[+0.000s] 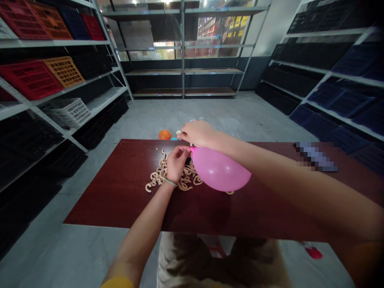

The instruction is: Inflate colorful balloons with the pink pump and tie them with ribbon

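Observation:
A blown-up pink balloon lies on its side over the dark red table, its neck pointing left. My left hand is closed in a pinch on that neck. Just above and beyond it is my right hand, its fingers bent together near the balloon's neck; what they hold, if anything, I cannot make out. My right forearm crosses over the top of the balloon and hides part of it. Curled beige, worm-like pieces lie in a heap beneath and around my left hand.
Past the table's far edge are an orange balloon and a bit of something light blue. A blurred-out flat object lies at the table's right. Shelves with red crates and a white crate stand left; dark crates fill the right shelves.

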Tool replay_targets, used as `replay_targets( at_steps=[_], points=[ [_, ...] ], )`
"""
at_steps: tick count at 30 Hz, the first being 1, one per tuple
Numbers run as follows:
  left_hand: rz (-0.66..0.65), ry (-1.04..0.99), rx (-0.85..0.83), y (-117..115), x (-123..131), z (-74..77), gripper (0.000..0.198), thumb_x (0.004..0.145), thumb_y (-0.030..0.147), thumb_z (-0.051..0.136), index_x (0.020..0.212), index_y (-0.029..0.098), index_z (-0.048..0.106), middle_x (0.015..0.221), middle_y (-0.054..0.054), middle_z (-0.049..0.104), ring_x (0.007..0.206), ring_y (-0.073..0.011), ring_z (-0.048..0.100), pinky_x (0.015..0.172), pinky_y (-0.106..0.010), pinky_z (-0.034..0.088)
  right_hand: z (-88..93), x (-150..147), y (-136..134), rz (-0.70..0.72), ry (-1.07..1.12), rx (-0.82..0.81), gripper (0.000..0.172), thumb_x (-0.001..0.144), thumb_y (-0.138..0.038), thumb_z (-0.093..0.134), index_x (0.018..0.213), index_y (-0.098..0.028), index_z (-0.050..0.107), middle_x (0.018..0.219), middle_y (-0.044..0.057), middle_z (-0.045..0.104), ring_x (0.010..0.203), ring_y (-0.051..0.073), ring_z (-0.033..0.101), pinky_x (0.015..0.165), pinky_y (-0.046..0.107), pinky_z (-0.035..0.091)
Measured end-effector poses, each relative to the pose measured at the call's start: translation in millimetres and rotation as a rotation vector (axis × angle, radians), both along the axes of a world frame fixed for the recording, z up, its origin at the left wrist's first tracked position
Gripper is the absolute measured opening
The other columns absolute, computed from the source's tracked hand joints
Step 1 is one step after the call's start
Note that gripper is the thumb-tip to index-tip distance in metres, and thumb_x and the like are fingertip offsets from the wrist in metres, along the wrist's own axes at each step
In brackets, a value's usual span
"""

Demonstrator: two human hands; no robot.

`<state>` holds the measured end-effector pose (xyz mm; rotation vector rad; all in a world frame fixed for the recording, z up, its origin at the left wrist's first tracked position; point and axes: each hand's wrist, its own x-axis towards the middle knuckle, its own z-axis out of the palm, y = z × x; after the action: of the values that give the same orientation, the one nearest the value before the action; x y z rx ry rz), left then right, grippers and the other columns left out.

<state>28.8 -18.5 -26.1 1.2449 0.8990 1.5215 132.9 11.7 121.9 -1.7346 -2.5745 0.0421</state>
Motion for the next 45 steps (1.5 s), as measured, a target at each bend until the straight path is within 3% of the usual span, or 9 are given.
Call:
replay_targets(
  at_steps=[11, 15, 19, 22, 26, 29, 33, 41, 45],
  points=[
    [0.03, 0.115, -0.112, 4, -4, 12.4, 0.022, 0.076, 0.037, 0.071, 0.084, 0.016, 0.068, 0.075, -0.001, 0.068, 0.062, -0.0112, 0.059, 0.059, -0.022, 0.048, 3.8, 57, -32, 0.148, 0.194, -0.032, 0.004, 0.083, -0.025, 0.058, 0.086, -0.026, 0.058, 0.078, -0.001, 0.065, 0.062, 0.014, 0.052, 0.057, 0.029, 0.031],
    [0.061, 0.165, -0.072, 11, 3, 24.2, 0.022, 0.075, 0.036, 0.072, 0.082, 0.016, 0.068, 0.069, -0.001, 0.068, 0.058, -0.0116, 0.059, 0.055, -0.021, 0.045, 15.6, 75, -38, 0.18, 0.273, 0.15, 0.01, 0.08, -0.015, 0.056, 0.082, -0.025, 0.055, 0.076, 0.0, 0.062, 0.071, 0.016, 0.052, 0.057, 0.029, 0.028],
    [0.046, 0.022, -0.175, 16, 25, 31.8, 0.024, 0.072, 0.036, 0.074, 0.081, 0.016, 0.066, 0.066, -0.001, 0.067, 0.054, -0.013, 0.061, 0.053, -0.023, 0.048, 18.5, 86, -49, 0.137, 0.358, 0.235, 0.01, 0.085, -0.016, 0.051, 0.084, -0.024, 0.058, 0.076, -0.002, 0.063, 0.068, 0.013, 0.052, 0.058, 0.028, 0.029],
    [0.039, -0.201, -0.259, 16, 44, 30.8, 0.026, 0.07, 0.035, 0.076, 0.08, 0.016, 0.063, 0.07, -0.001, 0.069, 0.058, -0.0131, 0.063, 0.058, -0.025, 0.052, -1.0, 94, -60, 0.085, 0.413, 0.305, 0.018, 0.091, -0.02, 0.046, 0.097, -0.025, 0.062, 0.083, 0.0, 0.066, 0.07, 0.014, 0.055, 0.059, 0.028, 0.032],
    [0.006, -0.374, -0.274, 13, 60, 22.0, 0.031, 0.067, 0.035, 0.079, 0.081, 0.015, 0.061, 0.076, -0.002, 0.07, 0.066, -0.0128, 0.066, 0.064, -0.025, 0.053, -51.9, 106, -67, 0.07, 0.601, 0.325, 0.024, 0.092, -0.017, 0.042, 0.099, -0.025, 0.064, 0.096, 0.003, 0.065, 0.082, 0.016, 0.059, 0.068, 0.029, 0.041],
    [-0.003, -0.375, -0.251, 10, 61, 13.6, 0.033, 0.066, 0.037, 0.081, 0.081, 0.015, 0.061, 0.077, -0.002, 0.071, 0.067, -0.0129, 0.067, 0.069, -0.027, 0.054, -91.4, 112, -63, 0.051, 0.801, 0.323, 0.028, 0.088, -0.011, 0.042, 0.094, -0.024, 0.066, 0.1, 0.004, 0.063, 0.092, 0.017, 0.06, 0.082, 0.033, 0.047],
    [0.006, -0.288, -0.208, 6, 58, 5.9, 0.029, 0.069, 0.036, 0.08, 0.08, 0.014, 0.064, 0.077, -0.001, 0.069, 0.068, -0.0118, 0.065, 0.073, -0.027, 0.053, -127.7, 109, -57, -0.018, 0.917, 0.31, 0.018, 0.089, -0.027, 0.055, 0.102, -0.025, 0.067, 0.104, 0.005, 0.06, 0.095, 0.019, 0.059, 0.082, 0.037, 0.051],
    [-0.081, -0.205, -0.16, -5, 64, 2.0, 0.019, 0.076, 0.032, 0.076, 0.082, 0.016, 0.068, 0.084, -0.002, 0.07, 0.078, -0.0122, 0.064, 0.08, -0.026, 0.049, -157.8, 105, -64, -0.091, 0.679, 0.395, 0.035, 0.081, -0.041, 0.069, 0.113, -0.026, 0.065, 0.107, 0.008, 0.06, 0.098, 0.025, 0.056, 0.084, 0.043, 0.049],
    [-0.079, -0.164, -0.156, -8, 68, -0.9, 0.017, 0.077, 0.031, 0.076, 0.082, 0.017, 0.068, 0.085, -0.001, 0.07, 0.078, -0.011, 0.063, 0.079, -0.024, 0.048, -158.5, 104, -66, -0.125, 0.608, 0.454, 0.018, 0.09, -0.035, 0.059, 0.101, -0.024, 0.068, 0.097, 0.006, 0.061, 0.092, 0.022, 0.055, 0.081, 0.038, 0.047]
  ],
)
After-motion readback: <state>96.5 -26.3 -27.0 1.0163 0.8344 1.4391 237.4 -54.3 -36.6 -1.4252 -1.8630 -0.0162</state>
